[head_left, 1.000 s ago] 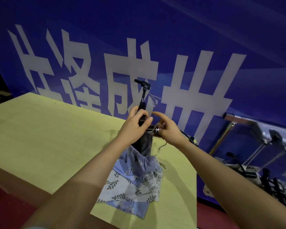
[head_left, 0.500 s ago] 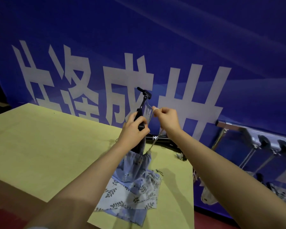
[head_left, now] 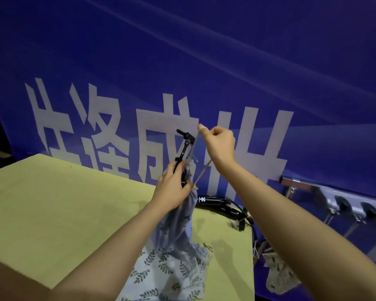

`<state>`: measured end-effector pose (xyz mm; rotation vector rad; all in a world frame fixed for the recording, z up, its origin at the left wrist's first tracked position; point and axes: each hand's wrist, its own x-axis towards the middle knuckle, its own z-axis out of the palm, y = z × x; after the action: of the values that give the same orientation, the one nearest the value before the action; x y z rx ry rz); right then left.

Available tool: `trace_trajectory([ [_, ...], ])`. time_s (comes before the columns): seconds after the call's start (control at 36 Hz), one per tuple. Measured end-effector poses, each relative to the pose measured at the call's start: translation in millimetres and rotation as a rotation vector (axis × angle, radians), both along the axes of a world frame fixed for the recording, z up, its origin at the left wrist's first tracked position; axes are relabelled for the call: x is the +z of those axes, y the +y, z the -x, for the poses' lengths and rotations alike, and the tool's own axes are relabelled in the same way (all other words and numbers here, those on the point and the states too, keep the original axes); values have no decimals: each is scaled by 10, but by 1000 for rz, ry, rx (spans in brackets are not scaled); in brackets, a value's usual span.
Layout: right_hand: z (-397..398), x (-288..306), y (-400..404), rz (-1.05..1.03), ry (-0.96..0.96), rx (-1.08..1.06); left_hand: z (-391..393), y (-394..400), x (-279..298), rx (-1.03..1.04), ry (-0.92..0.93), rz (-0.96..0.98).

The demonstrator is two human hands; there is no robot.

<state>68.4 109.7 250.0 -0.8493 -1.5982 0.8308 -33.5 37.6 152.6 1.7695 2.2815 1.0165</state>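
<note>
**Change noted.** Within the last second the right hand (head_left: 220,144) has gone from the pouch mouth up to a point above the head of the black stick (head_left: 183,148). The drawstring (head_left: 201,174), slack before, now runs in two taut lines from the mouth up to that hand. The left hand (head_left: 174,187) has kept its place.

**Fingers.** The left fingers are curled tight round the gathered neck of the blue pouch (head_left: 178,227) and the stick inside it. The right fingers are closed in a fist on the cord, which loops over the forefinger tip.

**Position.** The pouch stands upright over the counter (head_left: 63,203). Its foot rests on a leaf-print cloth (head_left: 161,270), and the stick's top juts out of the mouth.

**Judgement.** The mouth appears to be cinching shut round the stick. More pull looks needed, since the stick's head is not yet covered.

**Edges and room.**
- The work sits close to the counter's right edge, where a second pouch (head_left: 278,276) hangs below.
- A black device (head_left: 217,200) lies just behind the pouch, and a small clip (head_left: 207,246) lies beside its foot.
- The cord's line up and to the right, before the blue banner (head_left: 204,61), is unobstructed.
- The wider run of counter lies to the left.
</note>
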Motion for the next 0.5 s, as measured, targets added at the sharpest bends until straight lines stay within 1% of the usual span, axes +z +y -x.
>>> trace_trajectory([
  [0.06, 4, 0, -10, -77, -57, 29, -3, 12, -33, 33, -1, 59],
  [0.14, 25, -15, -16, -270, -192, 21, 17, 19, -97, 54, -64, 78],
  [0.19, 41, -31, -14, -353, -230, -5, 24, 28, -128, 59, -93, 78],
  [0.28, 55, -17, -8, -292, -135, -1, -31, 31, -90, 100, -66, 65],
  [0.39, 39, 58, -23, -211, -58, 19, -88, 21, -39, 190, 139, 46],
  [0.42, 28, 72, -25, -205, -48, 24, -105, 15, -9, 193, 156, 47],
  [0.5, 0, 91, -16, -180, -17, 41, -156, 36, 114, 174, 130, 52],
])
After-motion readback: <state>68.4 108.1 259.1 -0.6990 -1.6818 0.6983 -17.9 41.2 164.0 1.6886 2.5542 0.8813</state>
